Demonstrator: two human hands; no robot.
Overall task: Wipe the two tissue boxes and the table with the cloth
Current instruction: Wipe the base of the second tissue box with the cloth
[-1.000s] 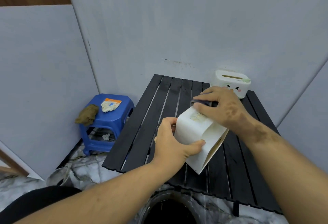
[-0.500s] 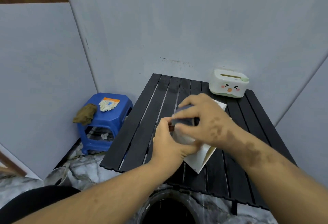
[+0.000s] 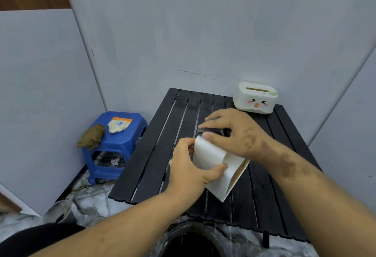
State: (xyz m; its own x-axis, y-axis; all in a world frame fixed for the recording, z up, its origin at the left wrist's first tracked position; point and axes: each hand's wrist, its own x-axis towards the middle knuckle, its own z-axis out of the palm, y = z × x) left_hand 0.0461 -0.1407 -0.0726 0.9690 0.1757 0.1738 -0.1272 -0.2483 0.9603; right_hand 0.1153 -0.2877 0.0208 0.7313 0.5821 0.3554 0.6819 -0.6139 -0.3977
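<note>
A plain white tissue box (image 3: 211,158) is held tilted above the black slatted table (image 3: 154,155). My left hand (image 3: 189,167) grips its near end, thumb across the side. My right hand (image 3: 232,132) holds a dark grey cloth (image 3: 213,131) pressed on the box's upper far edge. Most of the cloth is hidden under my fingers. A second white tissue box (image 3: 255,100) with a cartoon face stands at the table's far right corner by the wall.
A blue plastic stool (image 3: 116,145) stands left of the table, bearing a brown rag (image 3: 90,135) and a small packet (image 3: 119,124). Grey walls close in behind and on both sides. A dark round bin (image 3: 191,240) sits below the table's near edge.
My right hand slid the cloth down toward my left hand half a second ago, then back up to the box's far upper edge. The box stays tilted in my left hand.
</note>
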